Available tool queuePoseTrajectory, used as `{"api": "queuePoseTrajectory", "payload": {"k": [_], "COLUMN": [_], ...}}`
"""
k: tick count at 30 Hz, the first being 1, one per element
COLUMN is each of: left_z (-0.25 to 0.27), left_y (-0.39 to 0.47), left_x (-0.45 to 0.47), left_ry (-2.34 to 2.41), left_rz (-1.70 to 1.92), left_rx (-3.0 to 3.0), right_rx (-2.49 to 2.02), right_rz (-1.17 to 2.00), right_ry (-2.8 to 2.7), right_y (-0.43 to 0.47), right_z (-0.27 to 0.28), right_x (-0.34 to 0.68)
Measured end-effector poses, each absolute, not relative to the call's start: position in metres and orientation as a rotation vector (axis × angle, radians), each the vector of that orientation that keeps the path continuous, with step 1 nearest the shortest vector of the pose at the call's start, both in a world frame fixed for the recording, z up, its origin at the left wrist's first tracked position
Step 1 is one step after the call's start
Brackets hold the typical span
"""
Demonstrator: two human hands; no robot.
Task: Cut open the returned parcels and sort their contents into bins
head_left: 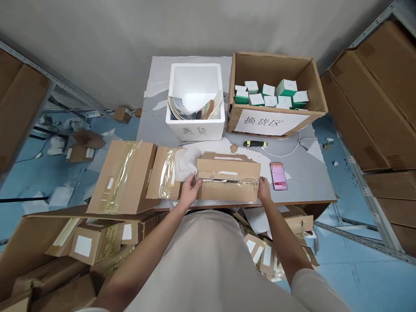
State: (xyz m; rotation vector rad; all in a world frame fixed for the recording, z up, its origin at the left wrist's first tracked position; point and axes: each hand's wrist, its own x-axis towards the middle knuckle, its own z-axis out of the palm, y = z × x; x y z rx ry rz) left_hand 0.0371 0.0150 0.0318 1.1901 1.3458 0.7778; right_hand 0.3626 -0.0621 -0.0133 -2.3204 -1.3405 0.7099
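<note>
A taped cardboard box (227,190) lies at the table's front edge, between my two hands. My left hand (190,191) grips its left end, thumb on the taped face and fingers partly hidden. The right end is held by my right hand (264,189), whose fingers curl round the corner. A strip of clear, shiny tape crosses the box's face, with a dark line along it. White packing wrap (186,164) bunches against the box's left side, just above my left hand. Another taped box (159,173) stands left of the wrap.
A white foam box (195,130) holding booklets and a large carton (276,58) of small green-and-white boxes stand at the back. A yellow-black utility knife (255,144) and a phone (277,176) lie on the table. Left stands a bigger taped box (121,177); parcels fill a carton (42,236) below.
</note>
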Motion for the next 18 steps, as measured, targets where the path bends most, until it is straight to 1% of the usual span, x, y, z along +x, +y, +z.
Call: {"api": "queuePoseTrajectory", "payload": {"k": [2, 4, 6, 8, 14, 16, 18], "left_z": [0.029, 0.028, 0.03, 0.038, 0.094, 0.113, 0.125], "left_y": [0.015, 0.014, 0.012, 0.01, 0.002, -0.002, -0.006], "left_x": [0.036, 0.036, 0.036, 0.037, 0.034, 0.037, 0.046], "left_ry": [1.321, 1.296, 1.311, 1.356, 1.383, 1.353, 1.254], "left_rz": [0.795, 0.802, 0.802, 0.817, 0.991, 1.092, 1.16], "left_rx": [1.181, 1.184, 1.204, 1.225, 1.347, 1.399, 1.467], "right_rx": [-2.158, -1.881, -1.682, -1.635, -1.53, -1.486, -1.525], "right_rz": [0.825, 1.019, 1.145, 1.142, 0.837, 0.655, 0.382], "right_ry": [-1.023, -0.758, -0.703, -0.744, -0.686, -0.614, -0.477], "right_y": [-0.067, -0.075, -0.082, -0.088, -0.114, -0.133, -0.158], "right_z": [-0.001, 0.013, 0.025, 0.036, 0.072, 0.084, 0.092], "right_x": [0.361, 0.352, 0.337, 0.318, 0.277, 0.267, 0.257]}}
